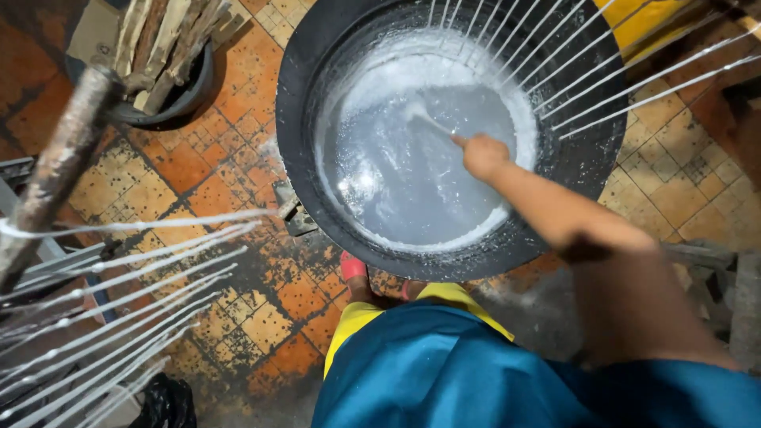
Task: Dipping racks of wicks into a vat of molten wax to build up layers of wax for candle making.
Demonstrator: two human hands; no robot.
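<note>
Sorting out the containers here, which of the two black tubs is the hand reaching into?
The large black tub filled with milky white liquid; the right hand is over it, holding a stirring tool. The smaller black tub, upper left, holds wooden sticks.

A yarn workshop — stretched white threads [119, 317], a starch-filled tub [301, 158].

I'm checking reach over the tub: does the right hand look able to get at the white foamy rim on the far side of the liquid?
Probably yes. The right hand already reaches over the grey liquid in the black tub; only the white strands slant across the far foam.
</note>
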